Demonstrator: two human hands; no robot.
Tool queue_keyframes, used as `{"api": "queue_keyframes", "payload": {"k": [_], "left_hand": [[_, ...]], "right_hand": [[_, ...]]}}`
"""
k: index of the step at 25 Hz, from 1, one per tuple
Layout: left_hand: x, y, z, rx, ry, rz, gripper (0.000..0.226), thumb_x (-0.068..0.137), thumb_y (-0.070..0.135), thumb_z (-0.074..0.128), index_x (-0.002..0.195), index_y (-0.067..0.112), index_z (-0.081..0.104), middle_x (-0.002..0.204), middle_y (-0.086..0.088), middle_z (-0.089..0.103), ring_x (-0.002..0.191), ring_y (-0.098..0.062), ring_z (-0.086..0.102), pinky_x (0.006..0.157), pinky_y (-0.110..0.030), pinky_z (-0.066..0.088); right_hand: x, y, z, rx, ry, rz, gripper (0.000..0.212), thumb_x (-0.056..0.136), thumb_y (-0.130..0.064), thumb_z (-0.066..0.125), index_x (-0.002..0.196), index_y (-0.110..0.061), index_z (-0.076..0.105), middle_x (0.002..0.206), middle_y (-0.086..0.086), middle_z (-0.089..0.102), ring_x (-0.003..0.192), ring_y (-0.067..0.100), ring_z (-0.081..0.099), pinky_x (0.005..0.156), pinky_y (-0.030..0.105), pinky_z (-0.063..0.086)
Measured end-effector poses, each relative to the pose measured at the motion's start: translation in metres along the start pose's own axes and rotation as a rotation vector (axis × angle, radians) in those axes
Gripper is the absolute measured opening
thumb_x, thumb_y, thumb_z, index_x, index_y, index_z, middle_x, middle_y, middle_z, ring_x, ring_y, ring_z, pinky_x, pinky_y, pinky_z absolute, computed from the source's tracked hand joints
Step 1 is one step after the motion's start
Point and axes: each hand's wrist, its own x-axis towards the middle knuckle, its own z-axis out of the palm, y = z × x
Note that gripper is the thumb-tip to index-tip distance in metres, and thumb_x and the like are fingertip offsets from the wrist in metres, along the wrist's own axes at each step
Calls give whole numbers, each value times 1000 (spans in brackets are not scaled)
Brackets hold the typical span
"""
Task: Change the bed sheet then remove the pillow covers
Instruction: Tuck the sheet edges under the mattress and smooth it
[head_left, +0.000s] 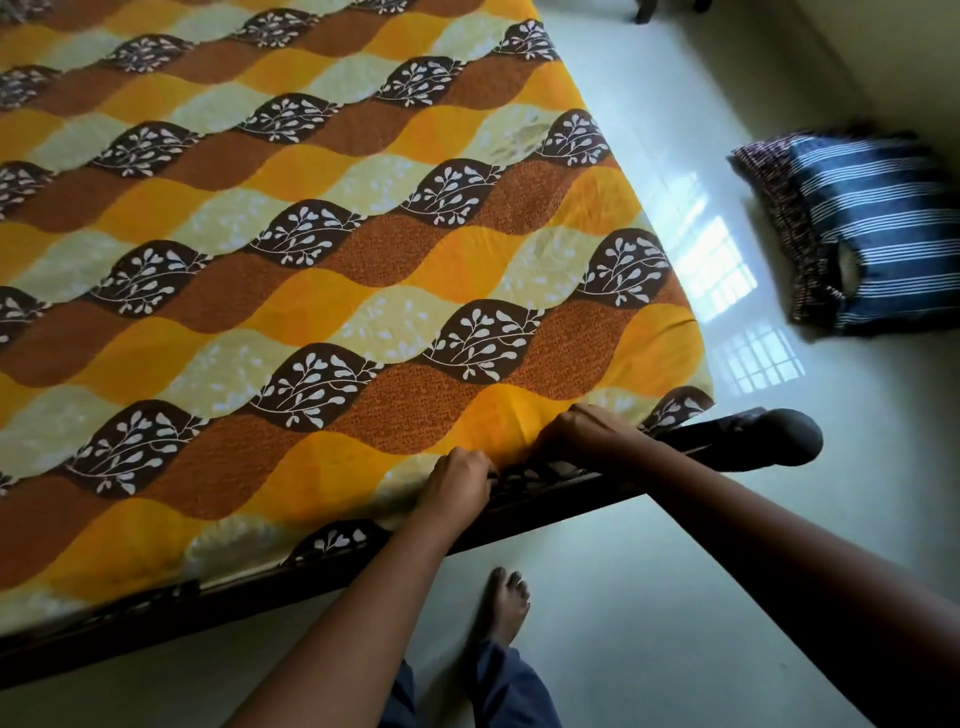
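Note:
A bed sheet (322, 249) with orange, yellow and brown waves and dark leaf patches lies spread flat over the mattress. At the near edge, close to the right corner, my left hand (460, 480) and my right hand (582, 431) have their fingers curled down over the sheet's edge, between the mattress and the dark bed frame (545, 514). The fingertips are hidden in that gap. Two pillows lie on the floor at the right: a blue white-striped pillow (893, 234) on top of a dark patterned pillow (774, 208).
The dark frame ends in a rounded post (795, 434) at the near right corner. Pale glossy floor (701, 545) surrounds the bed, with window light reflected on it. My bare foot (504, 603) stands just below the frame. A wall runs along the far right.

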Motion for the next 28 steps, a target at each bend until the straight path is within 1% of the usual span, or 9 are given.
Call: {"api": "queue_keyframes", "payload": {"k": [4,8,10,13,16,18,21,25,28], "left_hand": [[-8,18,-2,34,102,27,37,94,39,49,92,8,68,89,-13,66,83,-30,62,65,-34,45],[5,55,2,-148,328,267,25,83,27,67,102,10,68,97,-9,69,88,-28,64,71,-34,53],[24,85,3,-107,377,387,17,71,10,75,85,6,66,82,-11,67,75,-31,64,57,-31,51],[43,121,0,109,441,528,10,63,2,64,63,12,60,60,-4,58,52,-23,58,38,-22,39],[58,124,2,198,510,602,18,70,15,49,55,15,58,52,-2,53,43,-19,53,33,-21,32],[60,120,2,142,466,637,16,67,10,63,53,12,56,51,-5,52,43,-23,53,34,-22,30],[53,120,8,0,353,632,20,62,2,66,50,8,51,51,-8,50,46,-26,54,41,-21,23],[51,125,13,-106,197,489,20,81,2,47,78,0,66,78,-20,64,75,-36,61,59,-36,43],[48,113,12,-215,139,490,19,85,7,52,96,1,66,94,-18,65,90,-34,61,75,-39,50]], "right_hand": [[-32,7,-3,203,-18,-12,31,90,-14,59,121,-16,63,119,5,65,107,18,62,91,27,47],[-75,50,-21,-19,334,51,26,81,-11,67,107,-13,68,106,6,66,100,26,60,78,37,49],[-76,60,-25,-183,361,86,23,77,-9,69,100,-11,67,97,8,63,90,28,60,68,39,51],[-60,56,-18,-417,361,67,14,61,-17,70,73,-14,63,68,3,57,57,21,57,45,23,42],[-56,58,-21,-433,418,40,16,54,-19,73,59,-15,58,56,1,53,47,19,53,38,18,35],[-59,57,-25,-327,362,73,15,64,-13,75,68,-9,61,66,7,59,61,24,61,46,23,40],[-65,53,-24,-289,218,258,15,88,-16,52,95,-6,61,98,12,62,97,28,60,65,31,37],[-67,48,-16,-220,131,331,18,89,-15,50,99,-6,62,104,13,64,102,29,59,67,31,34],[-61,49,-15,-48,102,448,23,86,-14,52,103,-12,67,105,10,67,101,28,61,71,30,39]]}}
